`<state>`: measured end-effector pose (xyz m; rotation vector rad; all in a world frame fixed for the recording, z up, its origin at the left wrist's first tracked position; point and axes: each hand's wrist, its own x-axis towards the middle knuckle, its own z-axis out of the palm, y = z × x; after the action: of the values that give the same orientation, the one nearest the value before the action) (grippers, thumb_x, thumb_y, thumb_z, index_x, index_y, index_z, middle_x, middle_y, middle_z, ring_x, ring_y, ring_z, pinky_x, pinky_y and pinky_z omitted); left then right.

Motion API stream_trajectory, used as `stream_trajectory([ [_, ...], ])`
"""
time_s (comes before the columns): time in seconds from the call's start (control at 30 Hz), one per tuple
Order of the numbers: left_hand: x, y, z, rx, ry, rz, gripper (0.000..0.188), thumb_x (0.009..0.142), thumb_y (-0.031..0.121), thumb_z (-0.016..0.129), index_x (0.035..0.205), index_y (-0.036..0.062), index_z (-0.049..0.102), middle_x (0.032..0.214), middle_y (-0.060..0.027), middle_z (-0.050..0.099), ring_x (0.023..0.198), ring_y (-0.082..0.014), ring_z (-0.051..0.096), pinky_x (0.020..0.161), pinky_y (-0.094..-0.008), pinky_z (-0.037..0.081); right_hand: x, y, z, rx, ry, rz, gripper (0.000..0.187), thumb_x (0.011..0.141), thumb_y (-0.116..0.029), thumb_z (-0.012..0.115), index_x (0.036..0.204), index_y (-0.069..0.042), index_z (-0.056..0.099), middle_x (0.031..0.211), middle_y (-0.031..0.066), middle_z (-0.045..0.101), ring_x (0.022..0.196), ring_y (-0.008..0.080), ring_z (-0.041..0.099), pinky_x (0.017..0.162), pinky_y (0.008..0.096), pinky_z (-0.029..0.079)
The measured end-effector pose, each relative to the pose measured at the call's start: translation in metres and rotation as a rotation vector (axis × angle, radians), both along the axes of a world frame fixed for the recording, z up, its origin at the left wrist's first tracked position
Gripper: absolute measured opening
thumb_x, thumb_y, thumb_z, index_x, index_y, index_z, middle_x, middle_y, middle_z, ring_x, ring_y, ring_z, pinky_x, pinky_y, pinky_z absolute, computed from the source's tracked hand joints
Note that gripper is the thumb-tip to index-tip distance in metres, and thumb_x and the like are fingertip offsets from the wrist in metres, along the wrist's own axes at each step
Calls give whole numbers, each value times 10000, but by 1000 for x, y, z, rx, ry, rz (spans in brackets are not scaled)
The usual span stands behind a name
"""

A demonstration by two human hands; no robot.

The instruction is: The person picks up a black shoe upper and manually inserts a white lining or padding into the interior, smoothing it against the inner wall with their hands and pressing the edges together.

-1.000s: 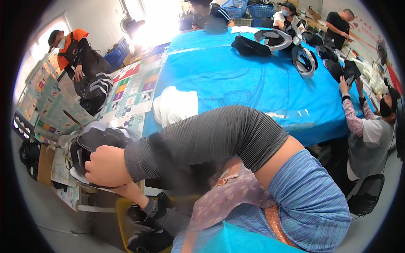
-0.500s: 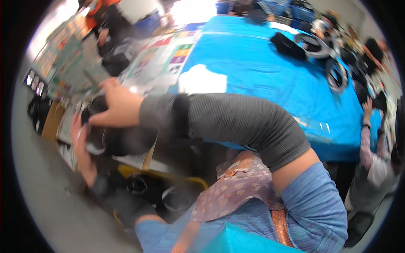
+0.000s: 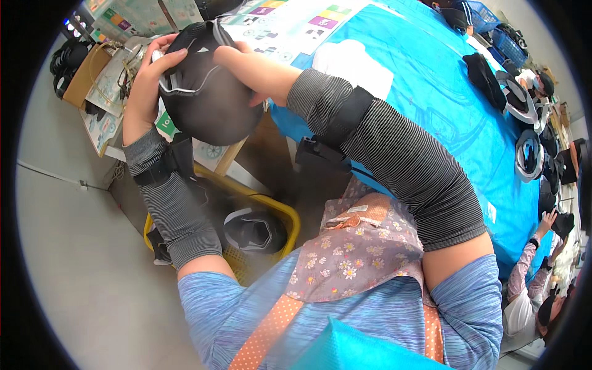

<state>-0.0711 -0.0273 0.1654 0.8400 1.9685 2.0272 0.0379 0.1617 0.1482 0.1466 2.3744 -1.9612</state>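
Between both hands I hold a black cap (image 3: pixel 213 114) with white edging, its rounded smooth part toward me, above the near left corner of the worktable. My left hand (image 3: pixel 147 77) grips its left edge, thumb on the front and fingers behind. My right hand (image 3: pixel 259 71) clasps the right side; some of its fingertips are hidden behind and inside the cap. Below, a yellow basket (image 3: pixel 295 221) stands by the table, with another black cap (image 3: pixel 254 233) with pale edging lying in it.
A blue sheet (image 3: pixel 425 111) covers the table, with a white cloth-like piece (image 3: pixel 353 65) on it. Several caps (image 3: pixel 529 155) lie along the right side, near a co-worker's hand (image 3: pixel 546 223). A cardboard box (image 3: pixel 83 80) with dark items stands at the left.
The view has swung left, and the picture is sharper. My left hand, earlier with fingers stretched beside the dark cap, is now closed on its edge. My right hand still holds it.
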Motion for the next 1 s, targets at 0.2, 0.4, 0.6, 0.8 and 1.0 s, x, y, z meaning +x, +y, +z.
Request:
stream_trajectory([
  [0.2,-32,11,14,-345,-4,-17,417,883,236,692,1251,79,571,1065,-24,617,994,-134,611,891,-267,475,-12,8,-13,-130,-47,-50,621,929,-524,439,1365,-89,525,1327,162,583,1183,376,580,903,507,542],
  [0.4,-55,15,1,-210,-135,109,639,868,300,720,1393,-1,516,1228,-46,623,1129,-162,599,952,-283,466,-49,3,-14,-17,85,-93,723,921,-534,431,1328,42,588,1317,267,613,1226,403,590,1007,455,462],
  [0.6,-51,35,-1,-92,-51,172,489,873,239,703,1289,2,601,1175,-64,630,1095,-173,616,976,-272,454,-69,18,-35,432,418,-101,442,974,-433,415,1215,-166,673,1210,353,625,1183,491,586,1044,462,455],
  [0.8,-84,-20,-42,-48,185,126,302,914,198,629,1133,10,718,1150,-87,684,1162,-192,604,1029,-312,443,-32,-2,-20,211,274,-60,959,892,-792,399,1341,32,592,1367,333,556,1318,418,527,1113,407,390],
  [1.0,-98,-34,-46,82,-124,200,344,901,222,676,1174,14,682,1193,-81,667,1103,-187,633,951,-294,481,90,71,-55,448,150,291,944,929,-741,489,1441,52,473,1390,288,557,1301,395,546,1105,420,421],
])
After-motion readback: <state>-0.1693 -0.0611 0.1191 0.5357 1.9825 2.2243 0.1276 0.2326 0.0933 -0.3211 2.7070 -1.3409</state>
